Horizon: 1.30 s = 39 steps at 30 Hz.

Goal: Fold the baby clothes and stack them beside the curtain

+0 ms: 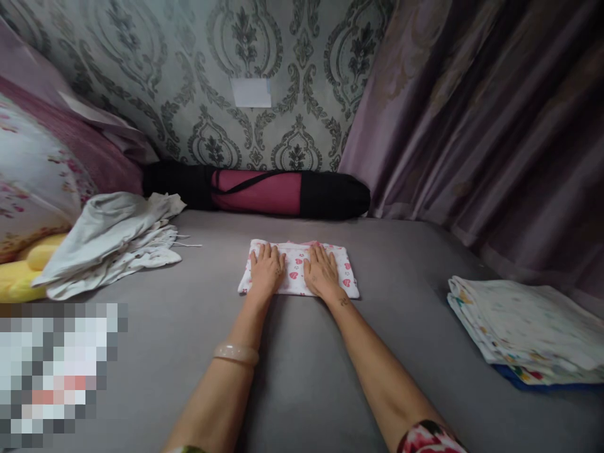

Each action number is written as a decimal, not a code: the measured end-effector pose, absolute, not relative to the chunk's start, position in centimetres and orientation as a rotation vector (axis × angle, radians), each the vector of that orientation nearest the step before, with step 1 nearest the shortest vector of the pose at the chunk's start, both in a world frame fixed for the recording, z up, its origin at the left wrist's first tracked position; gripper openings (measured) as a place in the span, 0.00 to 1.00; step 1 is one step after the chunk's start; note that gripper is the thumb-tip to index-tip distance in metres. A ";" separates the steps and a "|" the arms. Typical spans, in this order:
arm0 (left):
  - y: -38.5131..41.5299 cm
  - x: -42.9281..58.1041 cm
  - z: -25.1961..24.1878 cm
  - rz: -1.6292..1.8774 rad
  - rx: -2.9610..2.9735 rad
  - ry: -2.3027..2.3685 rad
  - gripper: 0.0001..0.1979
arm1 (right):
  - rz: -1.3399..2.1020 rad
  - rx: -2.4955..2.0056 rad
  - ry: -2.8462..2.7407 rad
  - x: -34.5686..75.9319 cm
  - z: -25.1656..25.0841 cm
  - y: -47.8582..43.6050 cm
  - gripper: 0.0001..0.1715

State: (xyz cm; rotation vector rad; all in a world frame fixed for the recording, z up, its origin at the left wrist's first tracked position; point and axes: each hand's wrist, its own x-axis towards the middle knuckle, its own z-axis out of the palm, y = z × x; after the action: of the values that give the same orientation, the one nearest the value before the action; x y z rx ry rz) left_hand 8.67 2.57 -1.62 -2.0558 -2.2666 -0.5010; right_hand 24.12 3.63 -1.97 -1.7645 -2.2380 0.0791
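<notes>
A white cloth with pink hearts [294, 275], folded into a rectangle, lies flat on the grey bed sheet [311, 371]. My left hand [268, 269] rests palm down on its left part, fingers stretched out. On the right part my right hand [322, 272] lies flat in the same way, its fingers pointing away from me. Both palms touch the cloth and cover some of its print. A pale bangle [236, 353] circles my left wrist.
A stack of folded cloths [528, 324] sits at the right. To the left lie a crumpled white garment [117, 239] and a yellow soft item [23, 280]. Along the patterned wall is a black and dark pink long bag [259, 192]. Purple curtains [425, 113] hang at the right.
</notes>
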 end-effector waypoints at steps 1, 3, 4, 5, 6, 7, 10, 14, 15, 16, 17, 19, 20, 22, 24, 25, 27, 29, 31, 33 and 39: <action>2.5 8.6 -1.6 -0.527 -2.012 -2.278 0.26 | 0.051 -1.777 -2.217 24.3 -2.0 3.7 0.33; 2.5 8.4 -1.6 -0.537 -1.962 -2.316 0.27 | 0.014 -1.814 -2.186 24.8 -2.2 3.8 0.34; 2.4 8.4 -1.7 -0.519 -1.960 -2.341 0.28 | 0.013 -1.832 -2.184 24.9 -2.3 3.8 0.34; 2.4 8.3 -1.8 -0.496 -1.970 -2.362 0.28 | 0.017 -1.847 -2.189 25.0 -2.4 3.8 0.34; 2.4 8.2 -1.9 -0.476 -1.984 -2.378 0.29 | 0.024 -1.855 -2.197 25.1 -2.5 3.8 0.34; 2.4 8.2 -1.9 -0.466 -1.992 -2.388 0.29 | 0.029 -1.855 -2.206 25.2 -2.5 3.8 0.34; 2.2 8.0 -1.8 -0.492 -1.975 -2.399 0.29 | 0.025 -1.853 -2.199 25.5 -2.3 3.8 0.34; 2.1 7.7 -1.5 -0.533 -1.923 -2.412 0.29 | -0.045 -1.897 -2.131 26.2 -2.2 3.9 0.34; 2.1 7.6 -1.5 -0.512 -1.938 -2.437 0.29 | -0.044 -1.911 -2.128 26.4 -2.2 4.0 0.35; 2.1 7.4 -1.5 -0.485 -1.966 -2.463 0.29 | -0.034 -1.921 -2.133 26.5 -2.3 4.0 0.35; 2.1 7.3 -1.5 -0.461 -1.996 -2.486 0.30 | -0.021 -1.925 -2.140 26.7 -2.3 4.1 0.35; 2.1 6.9 -1.5 -0.466 -2.002 -2.514 0.30 | -0.014 -1.914 -2.137 27.1 -2.3 4.2 0.35; 2.1 6.6 -1.5 -0.493 -1.973 -2.516 0.30 | -0.026 -1.908 -2.122 27.3 -2.3 4.3 0.34; 2.1 6.0 -1.5 -0.544 -1.890 -2.516 0.31 | -0.056 -1.910 -2.080 28.0 -2.3 4.4 0.34; 2.0 5.5 -1.7 -0.538 -1.861 -2.546 0.31 | -0.060 -1.933 -2.052 28.7 -2.4 4.5 0.35; 2.0 5.3 -1.8 -0.514 -1.876 -2.571 0.32 | -0.049 -1.946 -2.049 28.9 -2.5 4.5 0.35; 2.0 5.1 -2.1 -0.461 -1.922 -2.630 0.33 | -0.023 -1.963 -2.053 29.3 -2.8 4.5 0.35; 2.1 4.9 -2.1 -0.457 -1.936 -2.667 0.34 | -0.008 -1.970 -2.060 29.4 -2.8 4.5 0.35; 2.3 4.6 -2.0 -0.509 -1.946 -2.684 0.33 | 0.025 -1.976 -2.074 29.4 -2.6 4.5 0.36; 2.6 4.2 -1.6 -0.602 -1.955 -2.693 0.31 | 0.093 -1.999 -2.086 29.4 -1.9 4.6 0.36; 3.1 2.6 -0.1 -0.937 -1.898 -2.691 0.27 | 0.009 -1.897 -2.210 29.5 -0.3 4.4 0.36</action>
State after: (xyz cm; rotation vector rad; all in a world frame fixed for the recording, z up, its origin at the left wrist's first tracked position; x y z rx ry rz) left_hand 2.63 3.10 -0.09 -1.8981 -2.6906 -0.9368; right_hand 29.48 4.36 -0.26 -1.8966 -2.2098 0.0092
